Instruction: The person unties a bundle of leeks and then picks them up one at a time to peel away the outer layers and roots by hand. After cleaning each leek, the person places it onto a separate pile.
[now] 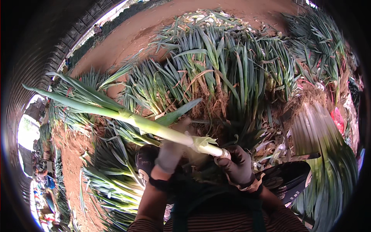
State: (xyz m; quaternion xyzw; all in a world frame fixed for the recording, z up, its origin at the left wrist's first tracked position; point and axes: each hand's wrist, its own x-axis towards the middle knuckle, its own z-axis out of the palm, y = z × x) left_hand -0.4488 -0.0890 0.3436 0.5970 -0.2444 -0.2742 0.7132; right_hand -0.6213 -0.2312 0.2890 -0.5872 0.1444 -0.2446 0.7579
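A long green onion (166, 132) slants across the front of me, its green leaves at the upper left and its pale root end at the lower right. My right hand (239, 164), in a glove, is closed around that root end. My left hand (170, 152), also gloved, is at the stalk's middle, partly behind it. Motion smears its fingers, so their grip does not show. A loose, torn outer layer (204, 144) bunches up around the white part near my right hand.
Upright bundles of green onions (239, 73) stand ahead. A pile of cleaner green onions (324, 154) with white stalks lies at the right, roots pointing away. More unsorted green onions (112, 181) lie at the left. Bare brown soil (71, 162) runs along the left.
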